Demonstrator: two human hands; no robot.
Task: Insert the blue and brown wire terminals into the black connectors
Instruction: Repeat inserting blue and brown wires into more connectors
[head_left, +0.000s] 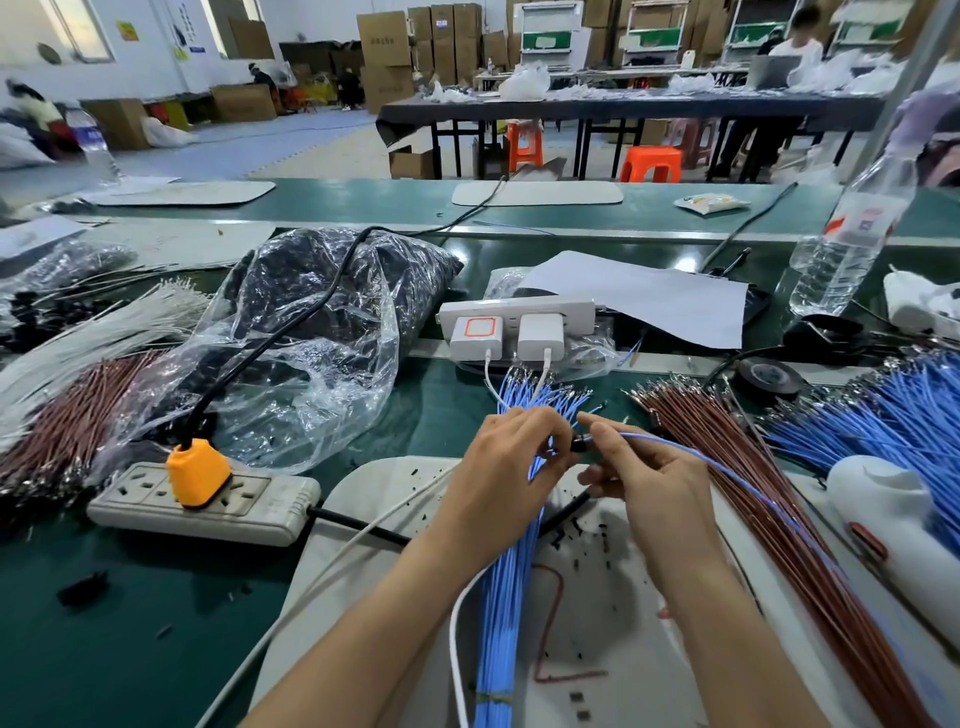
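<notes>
We can barely make out the black connector (579, 443): it is a small dark piece between the fingertips of both hands and mostly covered, so we cannot tell which hand holds it. The left hand (506, 462) is curled round the blue wire bundle (506, 597), whose lower end runs off the bottom edge. The right hand (644, 483) pinches a single blue wire (675, 447) (thin, pale, arching rightward over the brown wires (831, 597)). Both hands hover over the grey mat (363, 499) on the green counter (130, 623). A power strip (202, 501) lies well apart to the left.
</notes>
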